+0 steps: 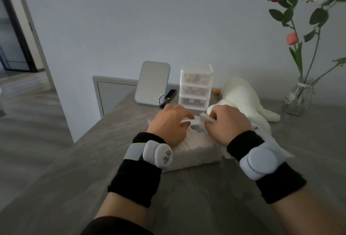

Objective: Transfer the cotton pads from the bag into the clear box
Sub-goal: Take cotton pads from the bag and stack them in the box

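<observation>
Cotton pads (205, 117), a small white stack, are pinched between the thumb and fingers of the right hand (231, 123), just above the torn opening of the bag (196, 150). The bag lies flat on the grey worktop (187, 197) and looks full. The left hand (168, 124) rests palm down on the far left part of the bag. Its grip is curled round the white edge of the opening. Both forearms reach forward over the near side of the bag, with black wristbands (134, 184). Behind the bag stands the clear box (195, 86) with three levels, apart from both hands. Behind the bag to the left a mirror (152, 83) leans, and to the right lies a white plush toy (241, 96).
</observation>
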The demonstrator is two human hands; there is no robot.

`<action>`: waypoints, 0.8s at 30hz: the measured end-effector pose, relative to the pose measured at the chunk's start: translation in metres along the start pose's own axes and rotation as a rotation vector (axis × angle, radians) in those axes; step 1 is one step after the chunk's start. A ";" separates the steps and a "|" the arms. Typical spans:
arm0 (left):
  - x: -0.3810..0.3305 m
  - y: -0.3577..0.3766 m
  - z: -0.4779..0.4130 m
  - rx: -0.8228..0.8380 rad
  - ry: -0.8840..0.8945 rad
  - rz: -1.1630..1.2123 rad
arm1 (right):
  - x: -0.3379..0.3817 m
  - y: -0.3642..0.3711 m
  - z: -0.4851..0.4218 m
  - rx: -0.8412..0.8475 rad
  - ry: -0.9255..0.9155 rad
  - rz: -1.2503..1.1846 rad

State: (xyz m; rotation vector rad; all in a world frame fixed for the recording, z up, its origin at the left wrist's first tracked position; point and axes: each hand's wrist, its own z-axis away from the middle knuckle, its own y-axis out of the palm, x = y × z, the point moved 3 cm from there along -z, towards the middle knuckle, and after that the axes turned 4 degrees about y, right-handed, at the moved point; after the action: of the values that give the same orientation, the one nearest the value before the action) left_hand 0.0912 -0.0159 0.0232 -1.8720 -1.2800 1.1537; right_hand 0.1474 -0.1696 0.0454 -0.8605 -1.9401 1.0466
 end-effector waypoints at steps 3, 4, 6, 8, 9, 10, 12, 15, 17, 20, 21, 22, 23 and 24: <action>0.000 0.008 -0.002 0.166 0.003 0.003 | 0.000 0.001 -0.002 0.033 0.023 0.039; 0.000 0.009 -0.003 0.191 0.002 0.005 | 0.003 0.002 -0.002 0.029 0.026 0.057; -0.003 0.010 -0.004 0.230 -0.004 0.001 | 0.011 0.002 -0.005 -0.001 0.017 0.120; -0.006 0.010 -0.003 0.264 -0.024 -0.008 | 0.022 0.001 -0.007 -0.005 0.011 0.208; -0.007 0.010 -0.003 0.278 -0.036 -0.013 | 0.028 0.001 -0.009 0.014 0.010 0.247; -0.008 0.010 -0.003 0.287 -0.048 -0.022 | 0.033 0.001 -0.012 0.040 0.011 0.281; -0.011 0.010 -0.003 0.288 -0.083 -0.026 | 0.039 0.004 -0.015 0.085 0.016 0.340; -0.008 0.008 -0.002 0.257 -0.156 0.025 | 0.047 0.009 -0.018 0.125 0.022 0.398; -0.007 0.007 0.000 0.228 -0.189 0.087 | 0.048 0.011 -0.017 0.134 0.022 0.401; -0.005 0.004 0.002 0.178 -0.187 0.145 | 0.050 0.013 -0.017 0.145 0.020 0.366; -0.004 0.004 0.002 0.166 -0.185 0.154 | 0.051 0.013 -0.017 0.153 0.017 0.348; -0.004 0.003 0.002 0.158 -0.183 0.164 | 0.051 0.014 -0.018 0.167 0.015 0.329; -0.004 0.002 0.003 0.152 -0.184 0.173 | 0.052 0.013 -0.018 0.189 0.015 0.312; -0.003 0.002 0.004 0.147 -0.186 0.179 | 0.052 0.013 -0.018 0.210 0.015 0.302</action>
State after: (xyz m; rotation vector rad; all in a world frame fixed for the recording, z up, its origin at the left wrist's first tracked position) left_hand 0.0879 -0.0195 0.0212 -1.8336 -1.1071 1.5037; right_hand 0.1402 -0.1143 0.0562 -1.0574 -1.6833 1.3880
